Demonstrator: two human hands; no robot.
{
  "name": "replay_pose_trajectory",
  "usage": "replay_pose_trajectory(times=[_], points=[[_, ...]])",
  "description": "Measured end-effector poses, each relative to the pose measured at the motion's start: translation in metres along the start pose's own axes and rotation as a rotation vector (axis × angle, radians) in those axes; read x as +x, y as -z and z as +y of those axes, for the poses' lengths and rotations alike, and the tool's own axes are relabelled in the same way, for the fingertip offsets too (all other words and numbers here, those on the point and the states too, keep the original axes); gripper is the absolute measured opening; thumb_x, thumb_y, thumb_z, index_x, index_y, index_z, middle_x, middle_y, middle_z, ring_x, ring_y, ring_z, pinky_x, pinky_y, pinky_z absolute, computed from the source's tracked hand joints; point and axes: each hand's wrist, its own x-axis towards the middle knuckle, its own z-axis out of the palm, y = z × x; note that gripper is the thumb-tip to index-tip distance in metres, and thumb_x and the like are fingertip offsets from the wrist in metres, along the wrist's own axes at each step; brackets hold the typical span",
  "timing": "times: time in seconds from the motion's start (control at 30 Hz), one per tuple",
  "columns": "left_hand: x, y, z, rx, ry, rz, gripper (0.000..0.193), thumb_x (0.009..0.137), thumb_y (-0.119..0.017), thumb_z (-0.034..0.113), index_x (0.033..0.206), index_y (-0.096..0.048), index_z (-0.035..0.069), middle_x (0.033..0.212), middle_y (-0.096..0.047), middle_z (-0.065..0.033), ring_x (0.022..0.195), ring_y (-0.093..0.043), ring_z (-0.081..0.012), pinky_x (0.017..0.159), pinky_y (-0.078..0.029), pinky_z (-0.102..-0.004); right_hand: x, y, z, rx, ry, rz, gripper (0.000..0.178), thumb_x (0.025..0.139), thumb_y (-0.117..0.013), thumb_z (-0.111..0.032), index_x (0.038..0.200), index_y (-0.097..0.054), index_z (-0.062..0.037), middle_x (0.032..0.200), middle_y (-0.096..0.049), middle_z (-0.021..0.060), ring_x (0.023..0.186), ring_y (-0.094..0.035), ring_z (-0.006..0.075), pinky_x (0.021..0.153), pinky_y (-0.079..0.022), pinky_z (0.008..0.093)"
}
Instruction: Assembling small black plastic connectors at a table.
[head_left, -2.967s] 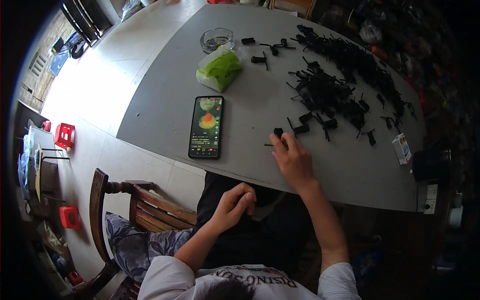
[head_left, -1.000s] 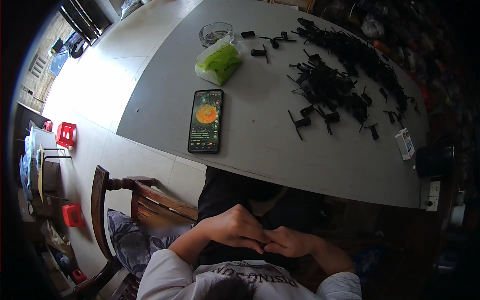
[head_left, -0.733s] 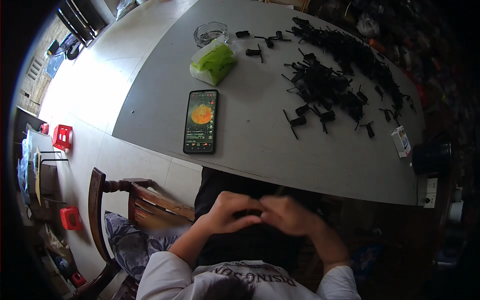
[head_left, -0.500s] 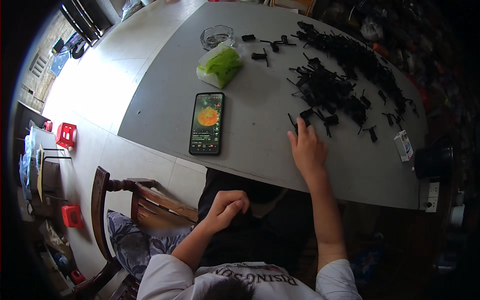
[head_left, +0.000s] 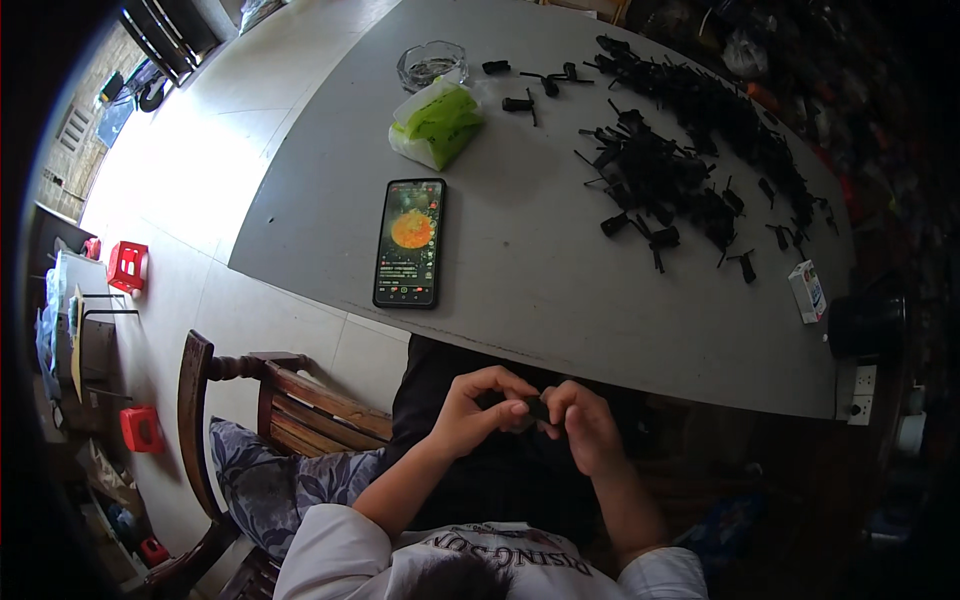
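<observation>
My left hand (head_left: pixel 478 412) and my right hand (head_left: pixel 588 424) meet over my lap, just below the table's near edge. Pinched between their fingertips is a small black plastic part (head_left: pixel 537 408), mostly covered by the fingers. Both hands are closed on it. On the right half of the table lies a loose pile of similar black parts (head_left: pixel 650 170) with thin stems, and a longer heap of them (head_left: pixel 720 110) stretches behind. A few single parts (head_left: pixel 519 105) lie apart, towards the far middle.
A phone (head_left: pixel 410 243) with a lit screen lies on the grey table (head_left: pixel 500 290). Behind it are a green-and-white plastic packet (head_left: pixel 437 122) and a glass ashtray (head_left: pixel 432 66). A small white box (head_left: pixel 807 291) and a dark cup (head_left: pixel 866 325) stand at the right. A wooden chair (head_left: pixel 330 405) is at my left.
My right hand has drawn back from the near side of the pile to my lap, bringing one black part. My left hand has moved right and now grips the part too.
</observation>
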Motion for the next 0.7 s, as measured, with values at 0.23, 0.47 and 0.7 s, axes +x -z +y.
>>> replay_pose_trajectory(times=[0.23,0.47,0.7], points=[[0.004,-0.007,0.024,0.331,-0.263,-0.120,0.026,0.071,-0.076,0.010,0.092,-0.064,-0.001,0.069,-0.060,-0.0032,0.060,-0.056,-0.0091,0.058,-0.045,-0.0220,-0.016,-0.005,-0.003,0.200,-0.189,0.145,0.017,0.091,-0.054,-0.021,0.090,-0.043,-0.0080,0.085,-0.047,0.0004,0.070,-0.044,0.0082,0.065,-0.038,0.0210],[-0.003,-0.001,0.030,0.417,-0.204,-0.253,0.024,0.068,-0.079,0.015,0.084,-0.066,0.002,0.072,-0.065,-0.0069,0.064,-0.062,-0.0148,0.058,-0.045,-0.0241,-0.025,-0.008,-0.009,0.220,-0.275,0.052,0.027,0.087,-0.060,-0.023,0.100,-0.046,-0.0040,0.091,-0.050,0.0029,0.081,-0.051,0.0101,0.071,-0.042,0.0244],[-0.003,0.005,0.032,0.431,-0.255,-0.548,0.022,0.068,-0.076,0.015,0.084,-0.067,0.002,0.069,-0.061,-0.0082,0.060,-0.059,-0.0236,0.053,-0.044,-0.0303,-0.036,-0.007,-0.008,-0.224,-0.295,-0.370,0.021,0.091,-0.054,-0.020,0.097,-0.051,0.0007,0.077,-0.056,0.0052,0.067,-0.052,0.0119,0.062,-0.043,0.0259]])
